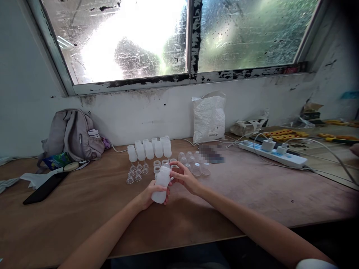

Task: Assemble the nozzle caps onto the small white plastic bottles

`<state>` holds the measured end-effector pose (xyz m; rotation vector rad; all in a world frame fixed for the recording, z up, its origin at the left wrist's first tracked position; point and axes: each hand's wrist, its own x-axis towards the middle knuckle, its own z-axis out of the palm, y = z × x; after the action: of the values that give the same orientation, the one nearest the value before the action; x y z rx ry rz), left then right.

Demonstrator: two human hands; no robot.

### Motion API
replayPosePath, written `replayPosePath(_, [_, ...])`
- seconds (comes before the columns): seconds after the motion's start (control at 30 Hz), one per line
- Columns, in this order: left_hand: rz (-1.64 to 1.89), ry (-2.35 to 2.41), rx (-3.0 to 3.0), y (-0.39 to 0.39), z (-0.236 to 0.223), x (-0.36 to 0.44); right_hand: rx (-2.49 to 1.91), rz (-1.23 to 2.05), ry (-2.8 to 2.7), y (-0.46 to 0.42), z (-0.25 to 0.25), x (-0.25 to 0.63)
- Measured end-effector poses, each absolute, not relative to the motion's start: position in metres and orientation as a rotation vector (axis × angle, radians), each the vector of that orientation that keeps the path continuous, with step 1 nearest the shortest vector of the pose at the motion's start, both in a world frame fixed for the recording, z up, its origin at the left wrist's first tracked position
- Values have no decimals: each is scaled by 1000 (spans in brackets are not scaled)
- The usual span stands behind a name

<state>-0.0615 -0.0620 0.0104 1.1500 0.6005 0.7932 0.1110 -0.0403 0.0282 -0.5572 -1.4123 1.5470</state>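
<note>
A translucent white baby bottle point(161, 185), tilted slightly to the right, is gripped around its body by my left hand point(148, 196). My right hand point(183, 177) has its bent fingers at the bottle's upper end, where something clear shows; whether it is a separate part I cannot make out. Behind my hands stand rows of similar white bottles point(148, 150). Clear bottle nipples point(138, 172) lie in rows to the left. Several ring collars point(157, 163) sit just behind the held bottle, partly hidden. Clear domed caps point(196, 170) are grouped to the right.
A grey backpack point(70, 130) and a black flat object point(46, 188) lie at the left. A white plastic bag point(209, 118) leans on the wall. A power strip point(275, 155) with plugs and cables stretches across the right side. Yellow-handled tools point(340, 139) are at far right.
</note>
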Motion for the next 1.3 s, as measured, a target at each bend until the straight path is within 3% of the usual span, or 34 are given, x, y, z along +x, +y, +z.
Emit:
replayPosePath(0.17, [813,628,1167,-63,11,-59,-497,1634,-1311,-38,25,111])
replayPosePath(1.1, [727,642,1165,-63,12,-58,-592,1362,-1410,-44,28,107])
replayPosePath(1.3, [798,614,1152,-67,13,-56,-764,1112,-1376,-36,31,114])
